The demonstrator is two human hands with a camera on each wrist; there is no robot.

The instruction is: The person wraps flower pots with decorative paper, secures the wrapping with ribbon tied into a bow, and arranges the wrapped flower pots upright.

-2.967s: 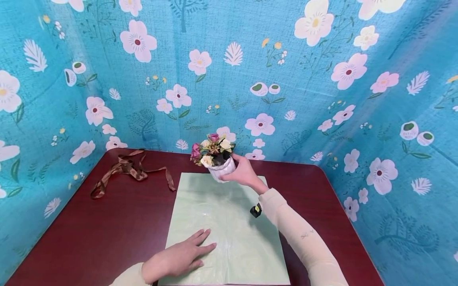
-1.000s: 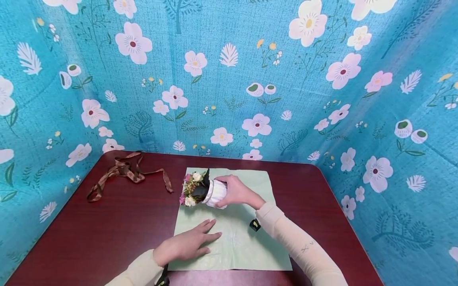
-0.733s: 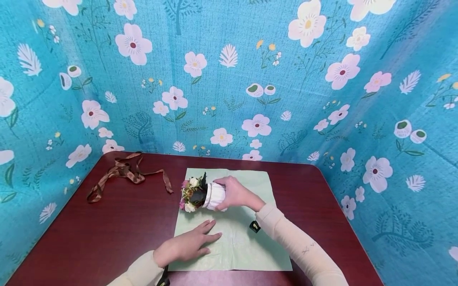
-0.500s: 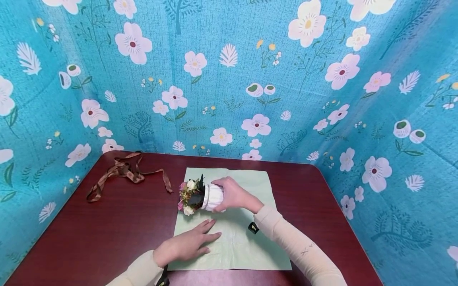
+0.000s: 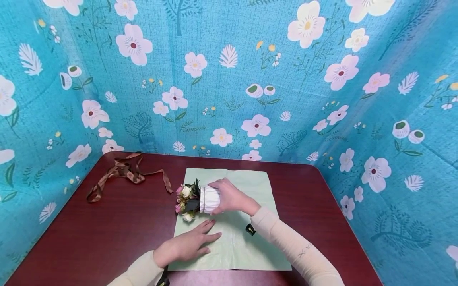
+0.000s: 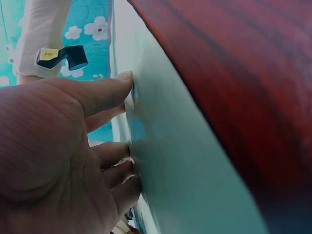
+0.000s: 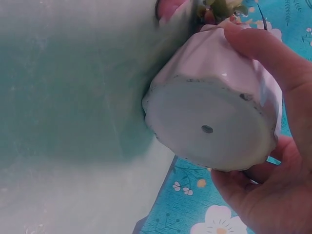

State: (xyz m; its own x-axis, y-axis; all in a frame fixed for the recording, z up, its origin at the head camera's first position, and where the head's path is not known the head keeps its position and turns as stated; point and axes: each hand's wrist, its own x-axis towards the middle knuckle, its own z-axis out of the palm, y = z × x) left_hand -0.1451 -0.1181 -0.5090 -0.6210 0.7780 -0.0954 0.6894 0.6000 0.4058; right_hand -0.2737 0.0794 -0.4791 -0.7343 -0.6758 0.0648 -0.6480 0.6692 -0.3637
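I saw the right hand (image 5: 230, 196) gripping a white flowerpot (image 5: 210, 200) tipped sideways beyond the left hand (image 5: 189, 243); that one lay spread, empty, on green paper (image 5: 250, 252); keeping weight off the blooms (image 5: 186, 192) seemed wise.

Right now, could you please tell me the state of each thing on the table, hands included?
Pot: tipped on its side, held.
Flowers: in the pot, facing sideways.
Paper: spread open, lightly creased.
Ribbon: untied, loosely tangled.
Left hand: fingers spread, touching the paper.
Right hand: gripping the pot.
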